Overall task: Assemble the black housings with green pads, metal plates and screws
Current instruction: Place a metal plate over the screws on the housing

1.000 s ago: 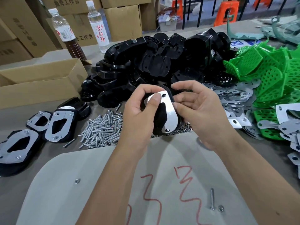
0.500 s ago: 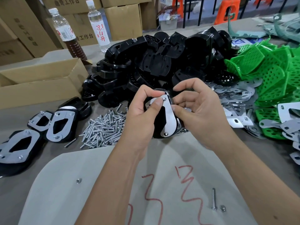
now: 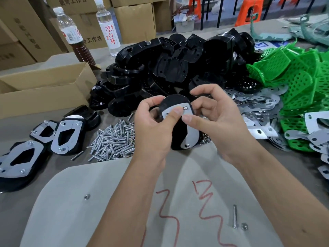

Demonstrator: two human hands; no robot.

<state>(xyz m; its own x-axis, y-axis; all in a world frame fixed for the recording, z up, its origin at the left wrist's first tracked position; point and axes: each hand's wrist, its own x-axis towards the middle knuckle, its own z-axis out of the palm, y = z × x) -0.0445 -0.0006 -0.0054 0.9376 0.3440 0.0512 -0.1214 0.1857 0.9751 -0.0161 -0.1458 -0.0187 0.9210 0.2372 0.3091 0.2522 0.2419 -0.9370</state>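
Housing [image 3: 178, 129] raised, both hands gripping

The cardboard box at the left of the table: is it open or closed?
Open. The cardboard box has its top flap folded outward, and its inner walls show. Its contents cannot be seen.

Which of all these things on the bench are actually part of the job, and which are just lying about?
Part of the job:
black housing, held in left hand and right hand
metal plate on it
screw pile
green pads
loose plates
housing heap

Lying about:
two bottles
open carton
orange stools
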